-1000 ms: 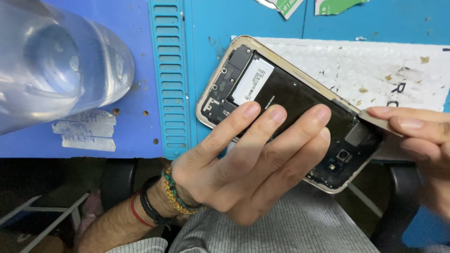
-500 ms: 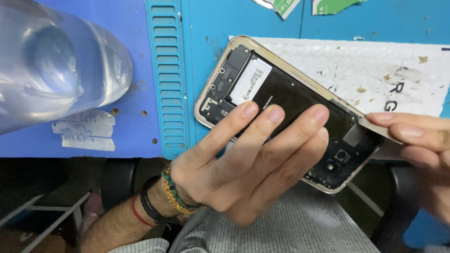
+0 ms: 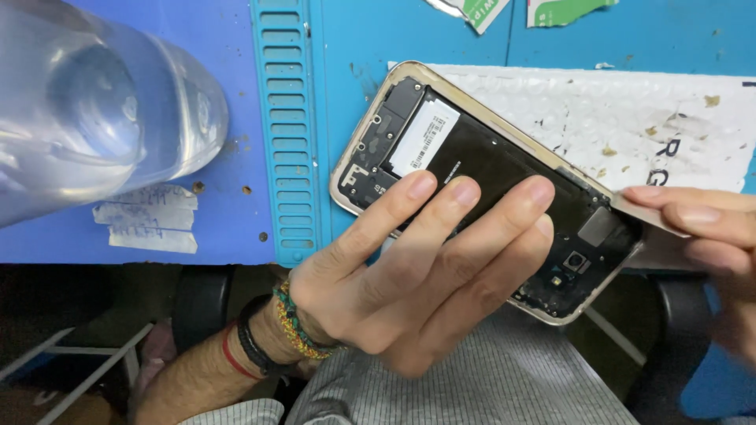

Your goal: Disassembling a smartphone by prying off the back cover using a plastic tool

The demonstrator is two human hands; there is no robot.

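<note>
An opened smartphone (image 3: 488, 157) with a gold frame lies tilted in front of me, its back cover off and the black battery and circuit parts showing. My left hand (image 3: 425, 267) grips it from below, fingers spread across the battery. My right hand (image 3: 701, 228) pinches a thin flat pry tool (image 3: 642, 211) whose tip sits at the phone's upper right edge, near the camera end.
A clear plastic bottle (image 3: 87, 118) lies at the upper left on a blue work mat (image 3: 236, 47) with a ribbed slotted strip (image 3: 287, 126). A white textured sheet (image 3: 630, 110) lies under the phone. Small paper labels (image 3: 150, 216) stick to the mat. A chair shows below.
The phone and both hands have stayed nearly still; the pry tool in my right hand has shifted slightly along the phone's edge.
</note>
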